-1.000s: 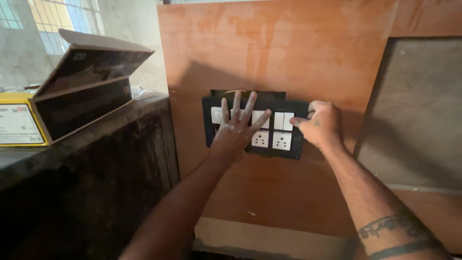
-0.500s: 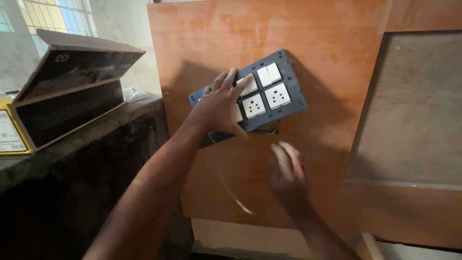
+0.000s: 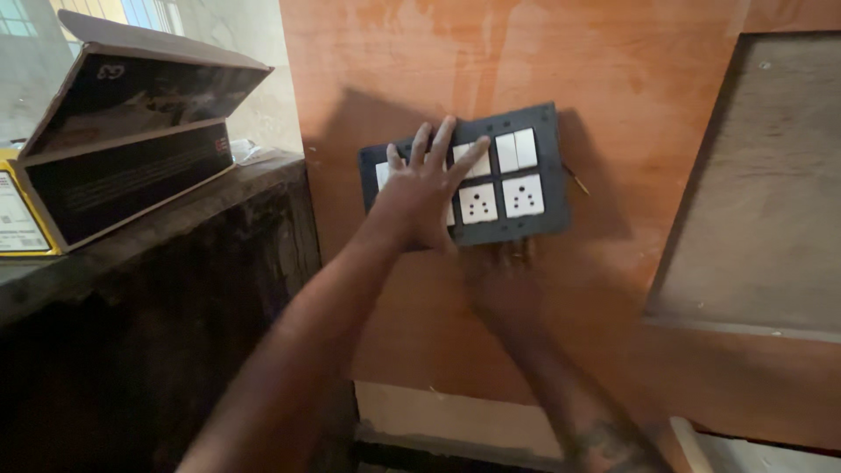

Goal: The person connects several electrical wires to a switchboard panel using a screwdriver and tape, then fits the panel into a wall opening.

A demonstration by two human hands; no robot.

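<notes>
Open cardboard box (image 3: 123, 131) on ledge's (image 3: 175, 219) left edge — contents hidden. Left hand (image 3: 429, 188) flat, fingers spread, on switch plate (image 3: 526, 175); right hand (image 3: 504, 293) below — blurred, grip unclear.

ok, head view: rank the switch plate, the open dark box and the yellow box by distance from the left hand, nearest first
1. Switch plate: under the left hand, palm pressed on it, on the wooden panel.
2. Open dark box: to the left, on the ledge.
3. Yellow box: far left edge, beyond the dark box.

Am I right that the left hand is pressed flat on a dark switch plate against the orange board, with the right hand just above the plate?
Not quite. In the head view the right hand is just below the dark switch plate, not above it. The left hand does lie flat on the plate against the orange board.
</notes>
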